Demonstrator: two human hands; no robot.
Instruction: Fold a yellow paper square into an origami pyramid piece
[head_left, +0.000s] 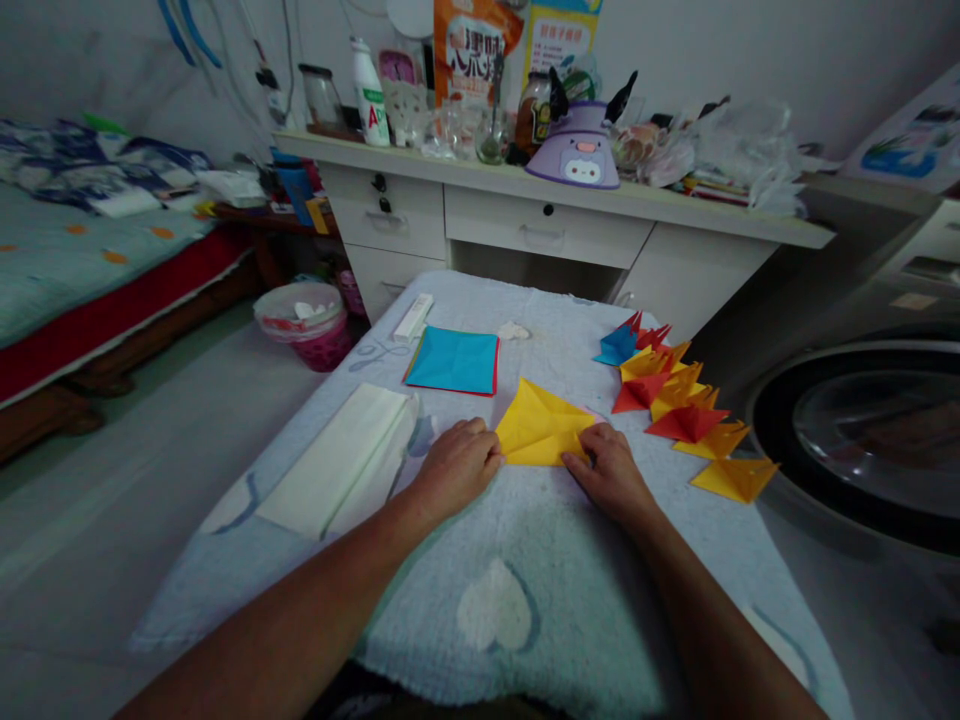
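Observation:
A yellow paper, folded into a triangle, lies on a table covered with a pale blue towel. My left hand presses its left corner with curled fingers. My right hand pinches its right edge. A stack of square sheets, blue on top with red below, lies just beyond. A row of several folded pieces in blue, red and yellow runs along the right side of the table.
A folded white cloth lies at the left of the table, a white box at its far edge. Behind stands a cluttered white desk. A bed and a pink bin are left, a washing machine right.

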